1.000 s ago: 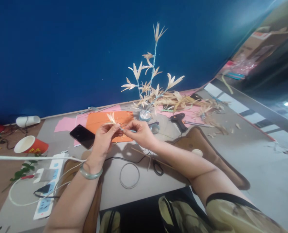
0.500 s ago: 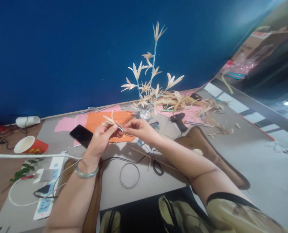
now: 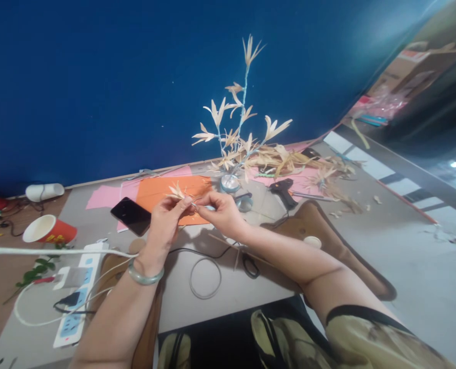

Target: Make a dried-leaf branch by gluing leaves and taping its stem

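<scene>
No text readable; yellow marking (image 3: 55,239) on red cup (image 3: 67,233) too blurred.

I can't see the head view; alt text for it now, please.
Left hand holds a straw-coloured flower, right hand pinches its thin stem, by an orange sheet. Behind them, similar flowers on blue stems stand before a blue wall; a black smartphone lies left, a glue gun right.

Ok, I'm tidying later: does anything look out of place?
Yes, slightly: small pale scraps lie loose at the right of the table, apart from the heaped dry leaves, like stray litter.
</scene>
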Demonstrator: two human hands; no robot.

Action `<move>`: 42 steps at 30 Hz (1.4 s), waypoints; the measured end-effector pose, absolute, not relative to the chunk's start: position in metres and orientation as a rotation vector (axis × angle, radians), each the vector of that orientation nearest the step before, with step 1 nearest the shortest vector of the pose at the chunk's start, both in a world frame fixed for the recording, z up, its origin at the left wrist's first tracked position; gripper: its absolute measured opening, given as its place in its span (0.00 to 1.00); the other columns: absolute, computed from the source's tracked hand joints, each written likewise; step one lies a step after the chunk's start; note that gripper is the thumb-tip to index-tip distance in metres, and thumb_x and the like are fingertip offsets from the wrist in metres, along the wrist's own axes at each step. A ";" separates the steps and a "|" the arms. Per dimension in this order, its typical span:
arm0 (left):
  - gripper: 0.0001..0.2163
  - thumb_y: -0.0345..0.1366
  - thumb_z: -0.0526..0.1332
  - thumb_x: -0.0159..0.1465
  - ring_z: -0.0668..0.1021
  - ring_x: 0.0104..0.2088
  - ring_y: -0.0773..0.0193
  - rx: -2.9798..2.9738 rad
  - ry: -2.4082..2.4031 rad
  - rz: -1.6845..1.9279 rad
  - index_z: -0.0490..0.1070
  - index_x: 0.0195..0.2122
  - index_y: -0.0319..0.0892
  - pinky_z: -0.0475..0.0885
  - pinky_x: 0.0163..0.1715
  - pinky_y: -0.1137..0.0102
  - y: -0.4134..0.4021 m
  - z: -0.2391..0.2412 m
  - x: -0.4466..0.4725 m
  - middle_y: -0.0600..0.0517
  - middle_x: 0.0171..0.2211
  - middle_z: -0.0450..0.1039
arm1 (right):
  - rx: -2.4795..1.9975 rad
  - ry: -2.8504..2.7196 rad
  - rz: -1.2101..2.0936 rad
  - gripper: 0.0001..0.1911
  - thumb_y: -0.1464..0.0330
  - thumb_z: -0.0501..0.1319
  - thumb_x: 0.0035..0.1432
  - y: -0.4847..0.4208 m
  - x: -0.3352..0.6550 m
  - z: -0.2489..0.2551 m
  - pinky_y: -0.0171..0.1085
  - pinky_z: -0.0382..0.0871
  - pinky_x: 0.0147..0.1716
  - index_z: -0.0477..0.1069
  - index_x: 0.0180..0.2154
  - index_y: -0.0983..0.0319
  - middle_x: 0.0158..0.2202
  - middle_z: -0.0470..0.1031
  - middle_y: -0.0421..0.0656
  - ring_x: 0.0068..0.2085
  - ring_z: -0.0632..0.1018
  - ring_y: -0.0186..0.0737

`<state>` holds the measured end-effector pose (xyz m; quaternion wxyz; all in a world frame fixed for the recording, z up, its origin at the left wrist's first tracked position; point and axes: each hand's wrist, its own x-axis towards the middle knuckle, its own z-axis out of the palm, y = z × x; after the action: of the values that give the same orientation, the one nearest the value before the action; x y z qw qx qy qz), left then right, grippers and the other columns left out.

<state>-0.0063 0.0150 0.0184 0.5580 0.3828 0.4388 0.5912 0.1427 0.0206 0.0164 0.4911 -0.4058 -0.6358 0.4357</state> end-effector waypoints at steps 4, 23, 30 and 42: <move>0.11 0.39 0.72 0.51 0.77 0.23 0.69 0.945 1.053 1.381 0.74 0.26 0.38 0.74 0.31 0.71 0.016 0.020 -0.010 0.53 0.21 0.75 | -0.969 -1.522 1.099 0.08 0.66 0.65 0.52 0.022 0.144 0.019 0.35 0.67 0.33 0.73 0.27 0.65 0.28 0.77 0.43 0.31 0.75 0.35; 0.08 0.36 0.69 0.56 0.78 0.27 0.66 1.128 0.927 1.200 0.77 0.33 0.38 0.75 0.33 0.69 0.018 0.028 -0.027 0.52 0.25 0.76 | -0.974 -1.473 1.527 0.15 0.59 0.65 0.52 0.028 0.153 0.029 0.30 0.53 0.21 0.70 0.29 0.64 0.20 0.66 0.35 0.21 0.61 0.27; 0.09 0.37 0.69 0.55 0.77 0.25 0.67 1.043 0.861 1.177 0.76 0.32 0.38 0.73 0.30 0.70 0.016 0.027 -0.018 0.52 0.23 0.74 | -0.979 -1.547 1.242 0.13 0.60 0.68 0.50 0.023 0.151 0.030 0.36 0.68 0.36 0.75 0.27 0.64 0.28 0.78 0.43 0.32 0.75 0.36; 0.11 0.40 0.69 0.54 0.75 0.25 0.69 0.986 1.076 1.419 0.73 0.26 0.38 0.73 0.32 0.72 0.004 0.026 0.006 0.54 0.22 0.73 | -0.985 -1.693 0.652 0.08 0.68 0.61 0.57 0.016 0.144 0.011 0.33 0.65 0.30 0.75 0.27 0.63 0.26 0.78 0.42 0.28 0.76 0.34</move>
<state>0.0056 0.0038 0.0257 0.5252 0.4123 0.4498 0.5931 0.1438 0.0163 0.0111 0.5132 -0.4095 -0.7039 0.2710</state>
